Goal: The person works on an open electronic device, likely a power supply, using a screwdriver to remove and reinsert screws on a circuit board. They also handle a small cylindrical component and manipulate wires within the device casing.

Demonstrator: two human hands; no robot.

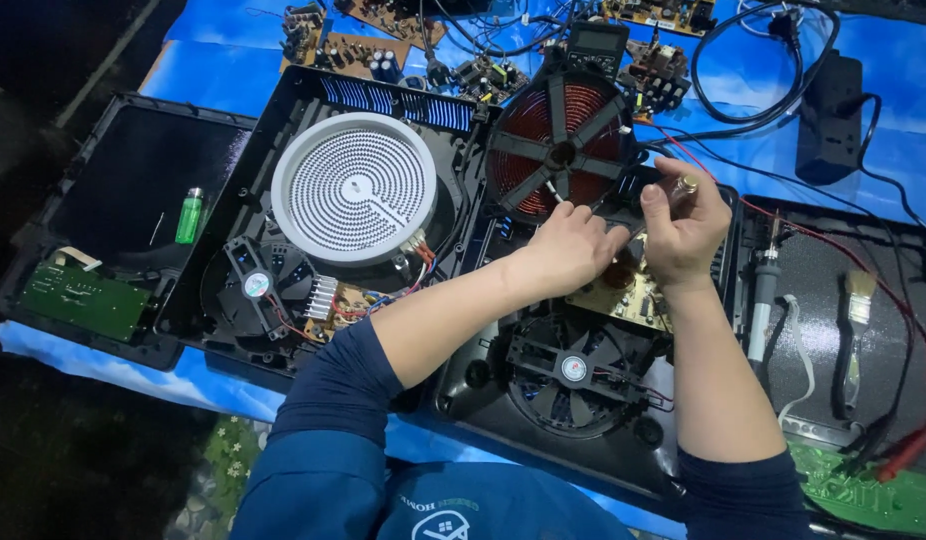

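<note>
My left hand (pixel 568 245) rests over the open black cooker housing (pixel 483 375), fingers closed on a thin white wire lead running from the copper induction coil (pixel 558 150). That coil is tilted up at the back of the housing. My right hand (pixel 683 225) sits just to the right, gripping a small screwdriver whose metal-tipped handle (pixel 687 185) sticks up above the fingers. Below both hands lie a tan circuit board (pixel 628 290) and a black cooling fan (pixel 573 370).
A second open housing holds a white round heater plate (pixel 355 187), a small fan (pixel 255 285) and a green lighter (pixel 189 214). A green board (pixel 83 298) lies far left. Soldering iron (pixel 763 300), brush (pixel 855 300), probe leads (pixel 898 450) and loose boards (pixel 373 50) surround the blue sheet.
</note>
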